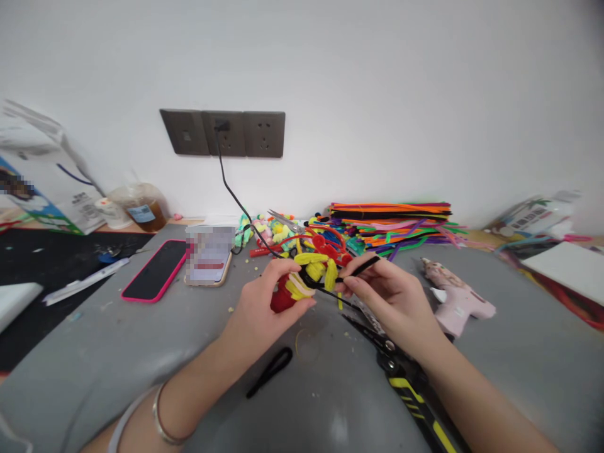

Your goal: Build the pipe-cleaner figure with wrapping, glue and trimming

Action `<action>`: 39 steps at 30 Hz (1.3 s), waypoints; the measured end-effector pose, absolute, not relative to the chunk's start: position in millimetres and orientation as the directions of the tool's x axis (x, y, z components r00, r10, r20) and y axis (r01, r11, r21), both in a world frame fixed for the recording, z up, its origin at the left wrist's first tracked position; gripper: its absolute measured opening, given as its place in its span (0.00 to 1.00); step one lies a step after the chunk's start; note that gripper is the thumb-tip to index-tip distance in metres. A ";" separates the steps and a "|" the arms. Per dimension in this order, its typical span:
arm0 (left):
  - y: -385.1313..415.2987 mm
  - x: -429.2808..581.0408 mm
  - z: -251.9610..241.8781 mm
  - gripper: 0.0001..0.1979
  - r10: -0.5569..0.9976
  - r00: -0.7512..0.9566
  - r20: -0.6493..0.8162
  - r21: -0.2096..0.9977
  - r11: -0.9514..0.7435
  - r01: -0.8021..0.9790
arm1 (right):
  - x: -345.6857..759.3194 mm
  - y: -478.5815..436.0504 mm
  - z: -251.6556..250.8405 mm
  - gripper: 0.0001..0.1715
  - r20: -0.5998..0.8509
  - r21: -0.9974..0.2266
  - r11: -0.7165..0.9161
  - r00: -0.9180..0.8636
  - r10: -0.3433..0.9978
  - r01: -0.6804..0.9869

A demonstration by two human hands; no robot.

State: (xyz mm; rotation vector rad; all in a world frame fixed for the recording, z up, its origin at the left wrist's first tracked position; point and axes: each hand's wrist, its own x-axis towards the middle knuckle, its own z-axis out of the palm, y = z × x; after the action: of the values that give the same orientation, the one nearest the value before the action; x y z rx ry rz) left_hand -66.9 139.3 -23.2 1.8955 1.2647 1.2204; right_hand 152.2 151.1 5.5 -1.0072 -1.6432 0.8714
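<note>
My left hand (262,299) is closed round a small pipe-cleaner figure (302,286) in red, yellow, black and cream. Thumb and forefinger of my right hand (384,292) pinch a black pipe cleaner (365,265) at the figure's right side. Whether that strand is fixed to the figure, I cannot tell. Below the right hand lie black-and-yellow shears (406,377), with their blades pointing towards the figure. A folded black pipe cleaner (270,372) rests on the grey mat in front of my left hand.
Bundled coloured pipe cleaners (391,217) and a pile of small fuzzy pieces (271,229) lie along the wall. A pink glue gun (460,299) is on the right. Left are a pink-cased phone (155,270), another phone (210,255) and a drink cup (144,207). A black cable (226,182) hangs from the socket.
</note>
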 end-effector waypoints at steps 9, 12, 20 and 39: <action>137.3 -65.9 -22.5 0.19 0.903 0.149 0.404 0.803 -0.428 0.415 | 152.6 150.8 4.2 0.20 0.385 -0.881 0.417 -0.173 0.907 0.225; 137.6 -66.1 -18.9 0.18 0.878 0.168 0.448 0.754 -0.472 0.457 | 152.8 150.6 4.2 0.20 0.393 -0.872 0.425 -0.171 0.904 0.243; 137.4 -64.8 -18.9 0.18 0.884 0.168 0.437 0.765 -0.463 0.447 | 151.4 150.1 5.9 0.22 0.413 -0.862 0.440 -0.153 0.898 0.254; 136.0 -61.8 -16.9 0.20 0.953 0.067 0.294 0.868 -0.296 0.400 | 157.7 154.6 -3.9 0.19 0.493 -0.853 0.478 0.023 0.870 0.212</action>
State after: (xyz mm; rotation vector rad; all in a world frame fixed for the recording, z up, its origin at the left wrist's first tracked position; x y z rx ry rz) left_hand -61.8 136.0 -16.9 1.7589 1.3491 1.2052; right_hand 157.7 154.6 -3.9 -0.9920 -1.4935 0.6686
